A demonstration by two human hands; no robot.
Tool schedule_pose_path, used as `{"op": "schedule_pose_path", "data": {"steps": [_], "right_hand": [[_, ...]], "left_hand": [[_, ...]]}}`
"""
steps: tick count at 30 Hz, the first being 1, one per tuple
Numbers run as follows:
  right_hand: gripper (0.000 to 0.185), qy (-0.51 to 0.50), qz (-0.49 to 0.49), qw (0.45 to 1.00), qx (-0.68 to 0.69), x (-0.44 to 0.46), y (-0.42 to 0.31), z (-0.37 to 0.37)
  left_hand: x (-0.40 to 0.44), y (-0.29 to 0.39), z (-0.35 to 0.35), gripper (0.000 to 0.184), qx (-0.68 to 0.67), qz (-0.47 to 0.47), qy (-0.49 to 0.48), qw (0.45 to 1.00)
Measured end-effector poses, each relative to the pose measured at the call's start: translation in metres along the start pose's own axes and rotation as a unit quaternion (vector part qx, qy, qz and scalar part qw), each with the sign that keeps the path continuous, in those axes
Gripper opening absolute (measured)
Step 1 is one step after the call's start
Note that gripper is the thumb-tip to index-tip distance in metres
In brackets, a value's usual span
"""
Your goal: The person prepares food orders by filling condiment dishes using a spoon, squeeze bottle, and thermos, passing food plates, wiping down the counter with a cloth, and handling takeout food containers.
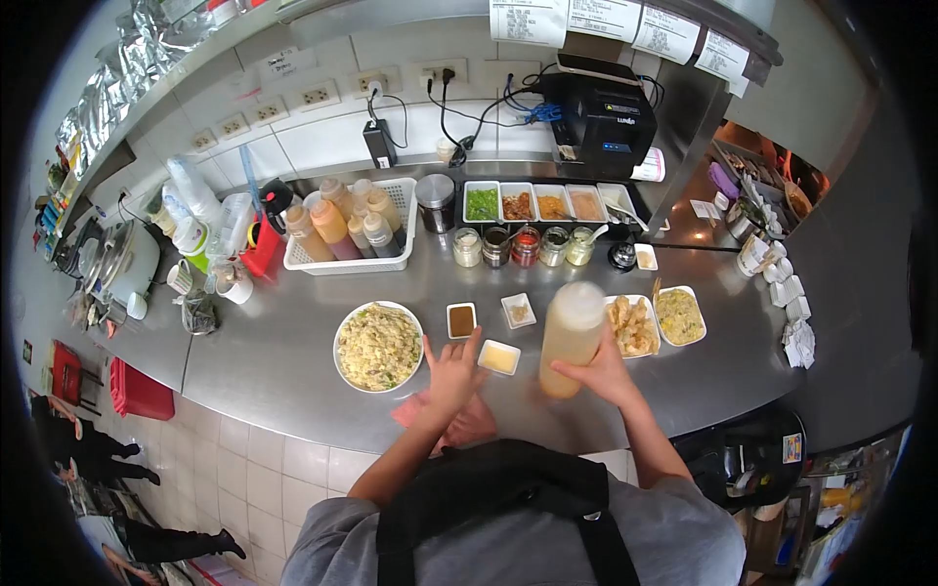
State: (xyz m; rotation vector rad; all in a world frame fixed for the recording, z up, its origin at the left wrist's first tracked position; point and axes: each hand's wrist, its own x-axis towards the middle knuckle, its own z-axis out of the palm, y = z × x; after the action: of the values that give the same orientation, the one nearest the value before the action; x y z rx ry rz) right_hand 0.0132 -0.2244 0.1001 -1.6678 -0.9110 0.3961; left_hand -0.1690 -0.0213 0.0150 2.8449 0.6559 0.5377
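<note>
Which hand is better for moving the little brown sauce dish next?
Probably the left hand: it is open and close to the brown sauce dish, while the right hand is farther off, holding the squeeze bottle.

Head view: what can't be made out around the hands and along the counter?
All in the head view:
- Right hand: most of its fingers are hidden behind the bottle it holds.
- Fried pieces: their left extent is hidden by the bottle.
- Pink cloth: partly covered by the left hand and forearm.
- Receipts: print too small to read; the leftmost is cut off by the top edge.
</note>
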Motion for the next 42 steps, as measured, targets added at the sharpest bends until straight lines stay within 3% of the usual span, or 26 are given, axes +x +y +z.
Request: {"op": "schedule_pose_path", "data": {"steps": [3, 7, 10, 12, 14, 17, 19, 23, 29, 31, 32, 34, 36, 38, 42], "right_hand": [[0.090, 0.056, 0.023, 0.998, 0.016, 0.013, 0.017, 0.002], [0.087, 0.056, -0.008, 0.998, 0.000, 0.023, 0.016, 0.007], [0.085, 0.032, 0.019, 0.996, 0.079, 0.020, 0.019, 0.006], [0.081, 0.099, 0.018, 0.994, 0.044, 0.028, 0.031, 0.006], [0.076, 0.051, 0.043, 0.994, 0.088, 0.029, 0.023, 0.005], [0.071, 0.073, 0.123, 0.979, 0.143, 0.023, 0.032, 0.001], [0.066, 0.074, 0.053, 0.993, 0.069, 0.026, 0.037, 0.007], [0.065, 0.080, 0.083, 0.985, 0.127, 0.030, 0.043, 0.003], [0.079, -0.080, 0.146, 0.982, 0.095, 0.019, 0.011, -0.003], [0.087, -0.145, -0.011, 0.986, -0.087, 0.013, 0.016, 0.000], [0.087, -0.147, -0.010, 0.985, -0.087, 0.008, 0.016, 0.002], [0.093, -0.181, 0.085, 0.932, -0.304, -0.003, 0.015, 0.006], [0.089, -0.179, 0.083, 0.922, -0.334, -0.014, 0.031, 0.009], [0.087, -0.176, 0.115, 0.866, -0.454, -0.022, 0.035, 0.013], [0.094, -0.169, 0.124, 0.847, -0.488, -0.027, 0.046, 0.017]], "left_hand": [[-0.006, 0.005, -0.007, 0.090, -0.029, -0.004, 0.008, 1.000], [-0.009, 0.004, -0.006, 0.089, -0.035, -0.017, 0.021, 0.999], [-0.023, 0.004, -0.009, 0.090, -0.040, -0.011, 0.013, 0.999], [-0.021, 0.003, -0.005, 0.092, -0.048, -0.024, -0.006, 0.999], [-0.018, 0.001, -0.008, 0.092, -0.063, -0.023, 0.013, 0.998], [-0.026, 0.006, -0.004, 0.091, -0.062, -0.025, -0.001, 0.998], [-0.022, 0.007, -0.007, 0.087, -0.059, -0.030, -0.001, 0.998], [-0.023, 0.013, -0.004, 0.086, -0.076, -0.037, -0.003, 0.996], [-0.026, 0.007, 0.006, 0.087, -0.116, -0.043, -0.072, 0.990], [-0.027, 0.008, 0.009, 0.089, -0.114, -0.077, -0.115, 0.984], [-0.026, 0.008, 0.010, 0.089, -0.115, -0.079, -0.116, 0.984], [-0.023, 0.012, 0.012, 0.091, -0.083, -0.071, -0.089, 0.990], [-0.016, 0.012, 0.013, 0.092, -0.057, -0.040, -0.049, 0.996], [-0.008, 0.010, 0.013, 0.093, -0.030, -0.009, -0.010, 0.999], [0.005, 0.008, 0.019, 0.100, -0.012, 0.023, -0.043, 0.999]]}}
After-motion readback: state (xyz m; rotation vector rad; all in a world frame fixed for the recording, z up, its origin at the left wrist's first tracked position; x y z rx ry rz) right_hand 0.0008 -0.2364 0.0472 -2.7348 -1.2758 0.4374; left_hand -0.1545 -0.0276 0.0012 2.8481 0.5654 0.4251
